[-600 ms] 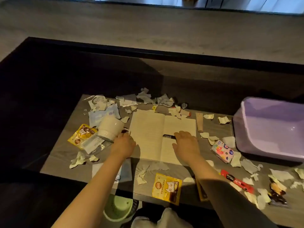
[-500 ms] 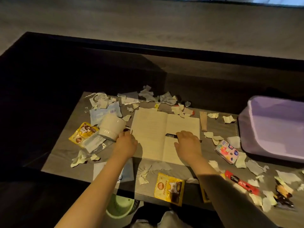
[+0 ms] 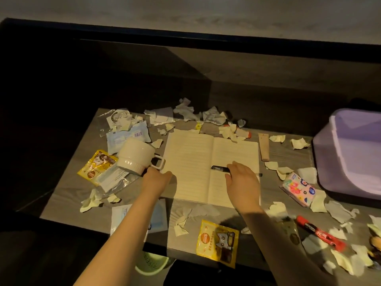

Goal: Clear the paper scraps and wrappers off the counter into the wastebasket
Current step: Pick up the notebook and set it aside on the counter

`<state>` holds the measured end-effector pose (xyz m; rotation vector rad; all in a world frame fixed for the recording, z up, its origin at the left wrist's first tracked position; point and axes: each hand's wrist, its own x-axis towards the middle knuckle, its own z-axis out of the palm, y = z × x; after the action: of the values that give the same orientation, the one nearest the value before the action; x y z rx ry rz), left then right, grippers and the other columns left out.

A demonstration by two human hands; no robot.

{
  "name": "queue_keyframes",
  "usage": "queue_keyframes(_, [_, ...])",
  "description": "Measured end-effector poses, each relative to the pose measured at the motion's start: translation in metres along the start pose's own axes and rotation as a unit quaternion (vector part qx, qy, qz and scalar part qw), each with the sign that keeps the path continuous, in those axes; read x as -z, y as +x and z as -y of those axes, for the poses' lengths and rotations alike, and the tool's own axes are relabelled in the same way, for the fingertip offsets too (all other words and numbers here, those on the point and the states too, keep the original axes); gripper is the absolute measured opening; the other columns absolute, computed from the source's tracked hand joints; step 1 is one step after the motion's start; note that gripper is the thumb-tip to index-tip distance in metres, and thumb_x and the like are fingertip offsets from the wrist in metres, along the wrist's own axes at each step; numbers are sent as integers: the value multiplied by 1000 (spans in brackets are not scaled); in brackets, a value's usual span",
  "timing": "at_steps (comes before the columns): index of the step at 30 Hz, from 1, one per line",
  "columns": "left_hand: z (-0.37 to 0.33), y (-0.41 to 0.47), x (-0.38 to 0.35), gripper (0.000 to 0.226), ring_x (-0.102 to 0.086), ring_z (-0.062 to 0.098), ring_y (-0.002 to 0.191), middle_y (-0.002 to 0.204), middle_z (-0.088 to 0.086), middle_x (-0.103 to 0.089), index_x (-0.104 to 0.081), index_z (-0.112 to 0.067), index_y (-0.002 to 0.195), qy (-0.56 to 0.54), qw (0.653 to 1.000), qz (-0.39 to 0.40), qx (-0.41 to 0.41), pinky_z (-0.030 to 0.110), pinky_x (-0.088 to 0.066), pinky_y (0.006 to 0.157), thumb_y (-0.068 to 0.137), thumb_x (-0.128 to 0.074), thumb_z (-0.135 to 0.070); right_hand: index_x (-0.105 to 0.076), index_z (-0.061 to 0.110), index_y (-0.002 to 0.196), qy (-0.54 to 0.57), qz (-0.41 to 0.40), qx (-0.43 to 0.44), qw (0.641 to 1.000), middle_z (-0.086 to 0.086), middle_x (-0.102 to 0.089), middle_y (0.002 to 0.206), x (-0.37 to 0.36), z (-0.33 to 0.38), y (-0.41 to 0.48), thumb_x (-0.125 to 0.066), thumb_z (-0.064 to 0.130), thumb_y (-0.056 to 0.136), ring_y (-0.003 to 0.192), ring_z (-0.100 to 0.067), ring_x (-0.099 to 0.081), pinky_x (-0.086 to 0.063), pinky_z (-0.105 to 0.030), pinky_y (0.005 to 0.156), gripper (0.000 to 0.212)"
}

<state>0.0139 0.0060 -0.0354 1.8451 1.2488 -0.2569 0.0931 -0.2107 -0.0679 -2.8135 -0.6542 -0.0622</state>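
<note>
The grey counter point(image 3: 68, 195) carries a lavender tub point(image 3: 350, 153) at right and an open lined notebook point(image 3: 189, 166) at centre, with paper scraps point(image 3: 276, 209) and wrappers point(image 3: 208, 238) strewn around both; the green wastebasket point(image 3: 150, 265) stands below the near edge. Left hand point(image 3: 156, 178): grip closed on a white mug point(image 3: 136, 155) by its handle point(image 3: 159, 163), held tilted over wrappers. Right hand point(image 3: 243, 182): palm down on the notebook's right page, grip slack, laid flat over a black pen point(image 3: 219, 168).
</note>
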Motion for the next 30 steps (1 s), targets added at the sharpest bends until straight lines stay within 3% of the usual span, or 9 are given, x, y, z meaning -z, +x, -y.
queue_keyframes(4, [-10,-14,-1,26,-54,33,107,118,23,-58,-55,5,112,-15,999,-22,-23,28,-37,79,91,-51,-11,-73,11,98,8,-11,12,1000,-8,-73,101,-7,-8,-1,-78,15,73,89,-27,-69,-55,-38,77,26])
queue_keyframes(6, [-17,-26,-1,12,-51,28,89,98,19,-59,-55,0,90,3,996,-58,-68,25,-34,70,92,-51,-11,-73,12,94,8,-23,31,999,-5,-73,95,-8,-12,1,-77,18,73,83,-26,-69,-55,-35,70,22])
queue_keyframes(9, [-24,-42,0,24,-44,22,75,69,3,-45,-43,-9,70,28,986,-96,-135,25,-30,52,91,-53,-15,-72,14,85,28,-44,43,998,-2,-71,83,-10,-15,2,-79,20,71,72,-25,-65,-50,-32,60,16])
queue_keyframes(14, [-42,-71,-4,19,-47,11,66,76,-1,-50,-54,-2,89,50,958,-86,-269,27,-40,55,90,-57,-21,-72,15,72,52,-74,62,994,-1,-66,70,-14,-20,10,-81,16,67,64,-25,-59,-44,-31,50,10])
queue_keyframes(21, [-63,-89,-23,16,-53,18,76,83,8,-57,-53,-5,84,68,923,20,-378,27,-45,66,86,-60,-20,-64,20,118,113,-34,61,991,0,-66,109,-6,-31,12,-51,23,92,104,-24,-55,-40,-35,84,29])
queue_keyframes(23, [-69,-90,-33,15,-51,15,72,80,5,-53,-50,-12,78,71,918,48,-387,25,-43,65,87,-59,-21,-60,23,124,273,-44,-2,961,5,-64,116,9,-28,10,-49,24,95,108,-16,-55,-44,-33,90,31])
queue_keyframes(26, [-78,-94,-48,12,-51,12,68,75,0,-52,-53,-14,82,76,907,83,-407,25,-44,65,88,-58,-23,-59,27,120,529,-16,-64,846,12,-64,99,37,-22,13,-44,29,99,91,-5,-60,-49,-25,78,27])
queue_keyframes(28, [-80,-97,-59,17,-55,11,68,77,0,-57,-58,-10,90,77,897,110,-422,27,-48,65,87,-58,-27,-58,32,111,591,13,-69,804,9,-65,86,56,-22,15,-38,35,100,75,-5,-62,-48,-24,68,23])
queue_keyframes(30, [-80,-99,-68,29,-59,14,72,80,3,-61,-60,-10,91,88,883,128,-442,34,-52,72,86,-58,-38,-57,31,108,594,21,-62,802,1,-66,91,68,-24,14,-36,38,100,74,-9,-62,-50,-26,65,23])
